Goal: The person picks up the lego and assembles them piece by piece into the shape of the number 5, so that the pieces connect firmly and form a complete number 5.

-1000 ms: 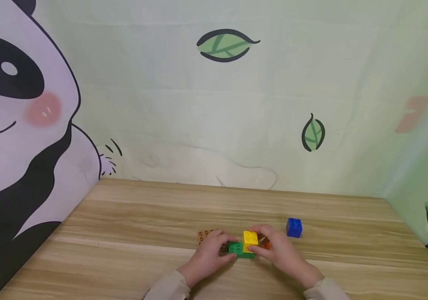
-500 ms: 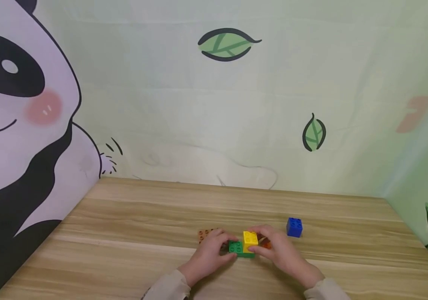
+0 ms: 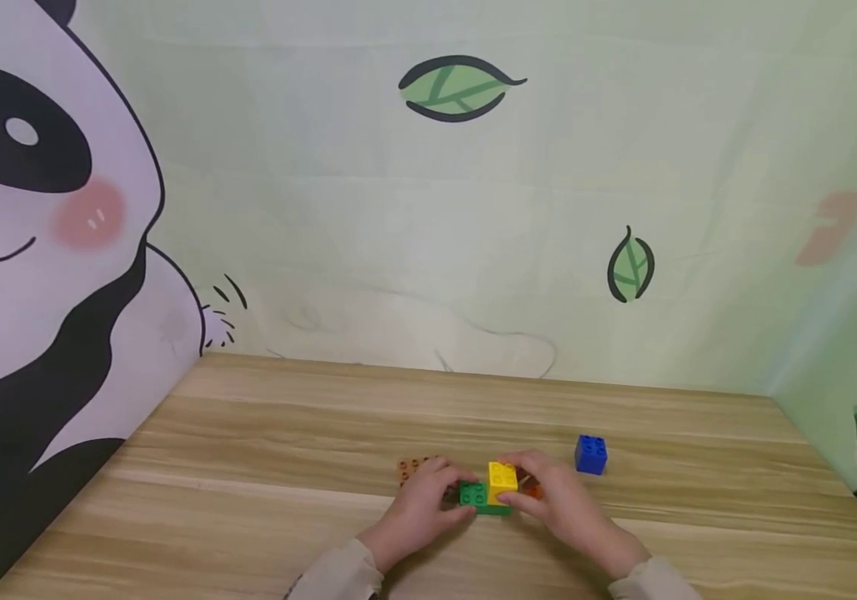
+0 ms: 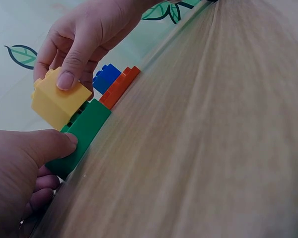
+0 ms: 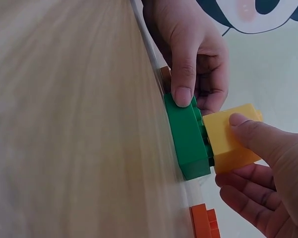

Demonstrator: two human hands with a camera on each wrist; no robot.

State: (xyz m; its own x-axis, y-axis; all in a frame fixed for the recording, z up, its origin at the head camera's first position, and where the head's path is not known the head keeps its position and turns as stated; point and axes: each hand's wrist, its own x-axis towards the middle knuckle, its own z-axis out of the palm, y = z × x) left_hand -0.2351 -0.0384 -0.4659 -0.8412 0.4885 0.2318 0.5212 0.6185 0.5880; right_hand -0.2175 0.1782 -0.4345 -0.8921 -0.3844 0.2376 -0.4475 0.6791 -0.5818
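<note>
A long green toy building brick (image 3: pixel 473 493) lies on the table, and my left hand (image 3: pixel 424 502) pinches its left end between thumb and fingers. My right hand (image 3: pixel 556 498) holds a yellow brick (image 3: pixel 503 475) over the green one's right half. In the right wrist view the yellow brick (image 5: pixel 231 139) sits slightly askew, with green studs showing in a gap beneath it. From the left wrist, my left thumb is visible on the side of the green brick (image 4: pixel 84 136), and my right thumb presses the yellow brick (image 4: pixel 62 101).
A blue brick (image 3: pixel 590 455) stands on the wooden table (image 3: pixel 286 442) to the right, behind my right hand. An orange brick (image 4: pixel 120 87) lies just right of the green one, partly hidden in the head view. Behind my left hand is a brown studded brick (image 3: pixel 408 468).
Both hands and the bricks keep their places. The head view has shifted very slightly.
</note>
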